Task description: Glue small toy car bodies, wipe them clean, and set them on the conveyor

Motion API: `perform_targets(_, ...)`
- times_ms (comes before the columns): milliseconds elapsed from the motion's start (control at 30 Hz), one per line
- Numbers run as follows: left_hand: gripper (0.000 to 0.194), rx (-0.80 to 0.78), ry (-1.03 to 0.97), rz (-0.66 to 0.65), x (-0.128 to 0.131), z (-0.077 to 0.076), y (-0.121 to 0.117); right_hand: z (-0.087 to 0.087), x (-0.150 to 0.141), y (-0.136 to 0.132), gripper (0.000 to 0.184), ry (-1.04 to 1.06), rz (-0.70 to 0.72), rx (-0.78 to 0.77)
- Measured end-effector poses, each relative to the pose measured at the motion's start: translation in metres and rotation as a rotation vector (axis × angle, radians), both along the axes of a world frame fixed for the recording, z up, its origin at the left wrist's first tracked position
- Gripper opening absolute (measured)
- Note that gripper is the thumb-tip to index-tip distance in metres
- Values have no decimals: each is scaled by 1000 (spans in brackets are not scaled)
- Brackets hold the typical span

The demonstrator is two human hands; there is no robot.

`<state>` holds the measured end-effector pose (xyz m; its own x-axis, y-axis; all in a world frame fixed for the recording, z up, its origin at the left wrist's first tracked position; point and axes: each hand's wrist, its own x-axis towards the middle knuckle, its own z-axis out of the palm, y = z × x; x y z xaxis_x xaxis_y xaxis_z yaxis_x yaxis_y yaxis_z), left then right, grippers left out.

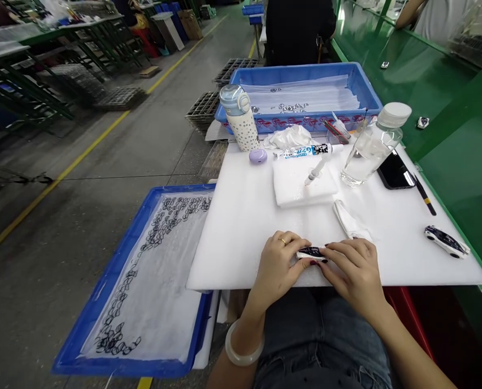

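Observation:
A small white toy car (312,253) with a black top is held between both hands just above the front edge of the white foam work surface (241,232). My left hand (279,262) pinches one end, thumb below and fingers on top. At the other end, the fingers and thumb of my right hand (354,270) close on it. A similar toy car (447,241) rests at the right of the surface. Behind my hands lie a crumpled white cloth (350,219) and a white foam block (301,189) with a syringe (316,172) on it.
A clear bottle (373,146), a phone (395,170), tweezers (424,195), a glue tube (303,151) and a dotted flask (241,121) stand or lie around the block. Blue trays (129,281) with small black parts are at left and a blue bin (366,89) behind. A green conveyor (455,156) runs along the right.

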<state>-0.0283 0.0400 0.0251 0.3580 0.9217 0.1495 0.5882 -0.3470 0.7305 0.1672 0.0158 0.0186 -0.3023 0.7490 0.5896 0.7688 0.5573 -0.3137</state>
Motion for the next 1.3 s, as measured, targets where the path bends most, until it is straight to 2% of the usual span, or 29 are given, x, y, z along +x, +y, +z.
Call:
perform_targets(67,18,2,3,3,0,0,0,3,3,1,22,-5,25,-24)
perform_targets(133,20,-2,-1,9,0,0,0,6,4,2,22,-8,78,-126)
perform_targets(267,31,-22,-26,28,0,0,-1,11,-9,4,44,-12,175,-347)
perform_targets(333,40,-25,-51,48,-1,-2,-2,12,-13,5,55,-7,182,-347)
perform_targets(400,47,-15,-73,76,-2,-5,-3,12,-1,4,56,31,114,-283)
perform_targets(433,49,-7,-74,91,-2,-7,-3,10,15,2,54,69,30,-239)
perform_targets(500,45,8,-48,106,-3,-10,-4,5,67,-5,50,164,-243,-136)
perform_targets(567,36,33,-6,94,-4,-13,-4,-2,142,-20,52,208,-616,-74)
perform_targets(633,28,71,25,72,-4,-14,-4,-9,220,-40,50,154,-947,-53)
perform_targets(667,26,89,35,64,-4,-14,-4,-11,253,-50,43,81,-1058,-48)
perform_targets(700,25,106,41,57,-4,-14,-3,-13,279,-60,39,8,-1111,-74)
perform_targets(767,25,125,44,51,-4,-15,-3,-14,304,-72,32,-46,-1135,-90)
perform_targets(800,25,129,44,50,-4,-15,-3,-14,303,-74,31,-62,-1127,-90)
perform_targets(867,24,130,42,53,-3,-14,-4,-13,281,-69,38,-58,-1026,-104)
perform_targets(933,24,130,42,68,-3,-14,-5,-13,247,-54,53,-32,-818,-155)
perform_targets(1000,23,135,45,79,-2,-13,-5,-12,214,-34,57,-49,-671,-170)
perform_targets(1067,22,135,49,75,-1,-12,-6,-9,186,-14,50,-84,-686,-110)
perform_targets(1167,22,112,54,56,0,-11,-5,0,140,10,42,-13,-674,31)
perform_targets(1233,35,95,52,81,0,-12,-5,7,99,19,42,61,-487,54)
perform_targets(1300,58,95,35,118,-1,-13,-7,14,55,22,42,75,-168,-36)
